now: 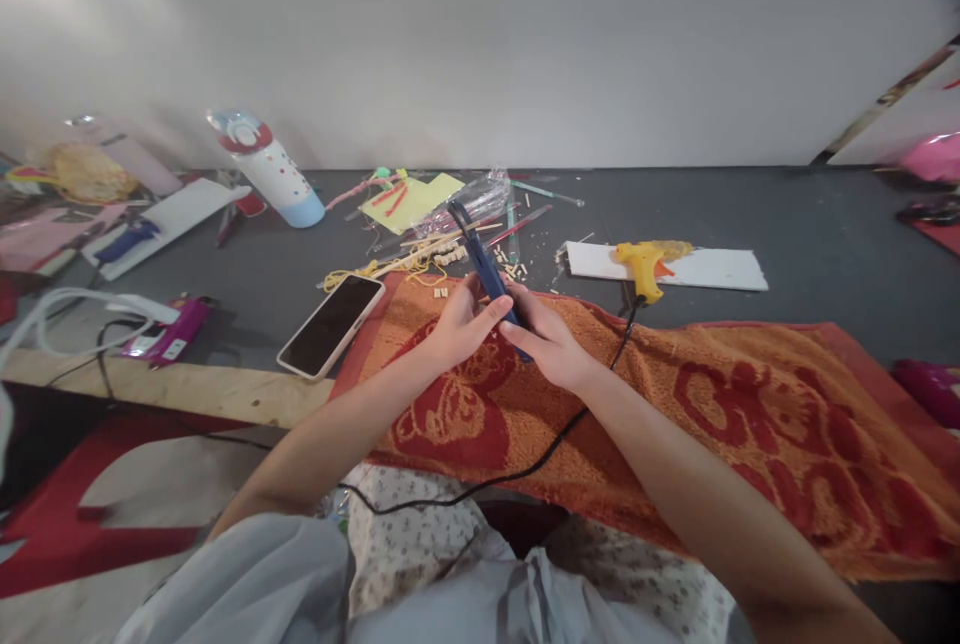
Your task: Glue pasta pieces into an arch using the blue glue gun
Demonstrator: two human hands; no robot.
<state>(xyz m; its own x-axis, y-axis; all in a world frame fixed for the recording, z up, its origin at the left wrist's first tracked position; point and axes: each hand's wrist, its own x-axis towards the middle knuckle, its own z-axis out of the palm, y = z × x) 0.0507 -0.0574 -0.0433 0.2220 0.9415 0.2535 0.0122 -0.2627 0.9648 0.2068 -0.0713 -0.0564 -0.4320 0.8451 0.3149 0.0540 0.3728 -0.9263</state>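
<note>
Clearly, the left hand and right hand share one slim dark-blue object, above the orange towel.
Head view: both hands' fingers grip it, its top tilted toward eleven o'clock; around them, one phone at nine, one dotted bottle at ten, one yellow glue gun at two.

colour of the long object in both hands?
The long object is dark blue; best seen in the head view.
</note>
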